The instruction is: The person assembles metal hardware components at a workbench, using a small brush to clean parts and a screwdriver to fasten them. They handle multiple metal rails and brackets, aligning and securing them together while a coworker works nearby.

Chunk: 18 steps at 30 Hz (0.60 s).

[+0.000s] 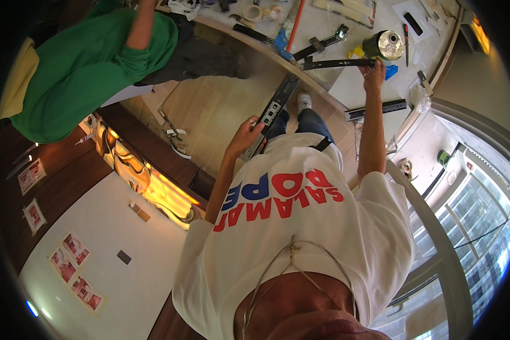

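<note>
My left hand (pixel 246 137) is closed around the lower end of a black metal drawer slide (pixel 279 101). The slide slants up to the right, in front of my legs, its far end near the worktable's edge. Over the table, my right hand (pixel 373 76) grips the right end of a long, thin black metal rail (pixel 335 63) with holes in it. This rail lies roughly level across the picture. Just behind that hand stands a round metal can (pixel 384 45). Another drawer slide (pixel 377 110) rests at the table's near edge, below my right hand.
The cluttered worktable (pixel 351 85) also holds a blue tool (pixel 282 41), a red rod (pixel 298 25), a tape roll (pixel 253 13) and a screwdriver (pixel 406 42). A person in a green top (pixel 96 73) leans in at the upper left. Glazed panels (pixel 476 209) stand at right.
</note>
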Tool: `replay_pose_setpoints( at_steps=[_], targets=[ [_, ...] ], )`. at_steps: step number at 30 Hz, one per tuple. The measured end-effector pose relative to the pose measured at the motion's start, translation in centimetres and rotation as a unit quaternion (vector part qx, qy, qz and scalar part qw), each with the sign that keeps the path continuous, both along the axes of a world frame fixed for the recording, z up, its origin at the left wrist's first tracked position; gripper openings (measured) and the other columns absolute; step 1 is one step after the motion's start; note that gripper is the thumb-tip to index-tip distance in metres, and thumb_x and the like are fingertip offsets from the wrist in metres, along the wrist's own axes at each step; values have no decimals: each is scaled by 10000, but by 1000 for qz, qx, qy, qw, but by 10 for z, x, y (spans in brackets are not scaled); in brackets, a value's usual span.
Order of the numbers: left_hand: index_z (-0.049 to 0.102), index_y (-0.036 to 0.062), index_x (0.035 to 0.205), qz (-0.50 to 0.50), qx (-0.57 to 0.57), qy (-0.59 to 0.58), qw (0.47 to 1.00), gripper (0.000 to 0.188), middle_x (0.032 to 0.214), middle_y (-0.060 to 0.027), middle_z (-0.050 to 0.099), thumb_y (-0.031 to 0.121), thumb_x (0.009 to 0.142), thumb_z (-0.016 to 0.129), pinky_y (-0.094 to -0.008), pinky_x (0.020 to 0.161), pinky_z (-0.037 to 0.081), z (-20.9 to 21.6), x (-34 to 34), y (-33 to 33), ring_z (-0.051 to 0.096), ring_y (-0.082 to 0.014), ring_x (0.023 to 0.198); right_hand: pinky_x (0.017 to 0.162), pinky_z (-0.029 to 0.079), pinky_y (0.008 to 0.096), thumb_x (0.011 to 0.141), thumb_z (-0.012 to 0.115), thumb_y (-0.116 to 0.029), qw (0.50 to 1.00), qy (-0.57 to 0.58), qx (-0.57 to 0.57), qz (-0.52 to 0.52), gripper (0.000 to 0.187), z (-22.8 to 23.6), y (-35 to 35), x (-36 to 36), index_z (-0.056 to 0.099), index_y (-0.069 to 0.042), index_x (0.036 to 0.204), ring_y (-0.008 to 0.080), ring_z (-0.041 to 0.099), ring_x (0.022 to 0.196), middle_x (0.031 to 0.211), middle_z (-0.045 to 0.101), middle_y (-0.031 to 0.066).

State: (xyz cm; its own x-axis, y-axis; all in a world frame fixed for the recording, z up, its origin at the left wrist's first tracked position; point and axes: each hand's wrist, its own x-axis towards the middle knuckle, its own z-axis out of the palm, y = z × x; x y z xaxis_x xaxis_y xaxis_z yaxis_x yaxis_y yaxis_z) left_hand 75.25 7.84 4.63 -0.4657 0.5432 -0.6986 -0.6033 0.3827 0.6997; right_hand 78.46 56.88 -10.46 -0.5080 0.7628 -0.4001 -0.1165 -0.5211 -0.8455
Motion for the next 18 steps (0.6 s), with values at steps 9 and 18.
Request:
replay_pose_setpoints(
  at_steps=[9,18],
  targets=[
    [530,98,1088,97,-16,-10,995,161,662,-36,636,253,1041,540,-257,481,475,12,22,10,580,-97,511,769,587,388,1022,524,-348,984,-41,58,163,376,-42,-52,-111,465,-34,1220,251,693,888,1023,688,154],
    [495,81,992,195,-78,-14,978,218,666,-63,619,289,1050,522,-282,521,490,16,44,16,599,-130,539,920,570,530,996,400,-178,963,-49,-260,-51,369,-187,-50,-154,474,100,1227,368,613,1098,1237,563,240]
  ],
)
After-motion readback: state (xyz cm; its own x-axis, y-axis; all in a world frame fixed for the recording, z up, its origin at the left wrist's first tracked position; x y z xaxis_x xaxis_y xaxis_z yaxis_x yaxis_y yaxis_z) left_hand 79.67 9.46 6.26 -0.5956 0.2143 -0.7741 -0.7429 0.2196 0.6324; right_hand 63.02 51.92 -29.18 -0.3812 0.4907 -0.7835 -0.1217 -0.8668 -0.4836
